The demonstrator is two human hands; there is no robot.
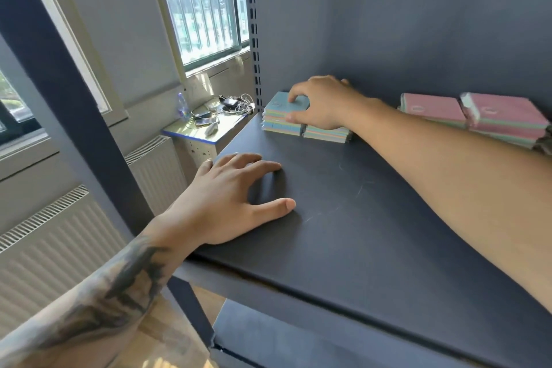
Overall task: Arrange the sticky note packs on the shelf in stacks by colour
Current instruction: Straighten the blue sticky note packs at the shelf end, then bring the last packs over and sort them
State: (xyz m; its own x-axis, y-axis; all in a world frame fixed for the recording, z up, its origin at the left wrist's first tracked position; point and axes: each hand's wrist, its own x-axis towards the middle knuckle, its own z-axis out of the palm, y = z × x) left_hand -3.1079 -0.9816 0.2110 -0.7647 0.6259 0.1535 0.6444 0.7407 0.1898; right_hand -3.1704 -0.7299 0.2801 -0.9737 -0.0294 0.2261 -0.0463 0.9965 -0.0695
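Two stacks of blue-topped sticky note packs [282,116] sit side by side at the back left corner of the dark shelf [358,218]. My right hand [322,104] lies over them, its thumb and a finger curled round the top blue pack of the left stack. At the back right stand two stacks of pink-topped packs [490,116], partly hidden behind my right forearm. My left hand [236,200] rests flat on the shelf's front left part with fingers spread, holding nothing.
A slotted metal upright [254,24] rises at the shelf's back left corner and a dark post [59,84] stands at the front left. Beyond are a small table [206,125] with cables and phones, radiators and windows. A lower shelf [268,334] shows beneath.
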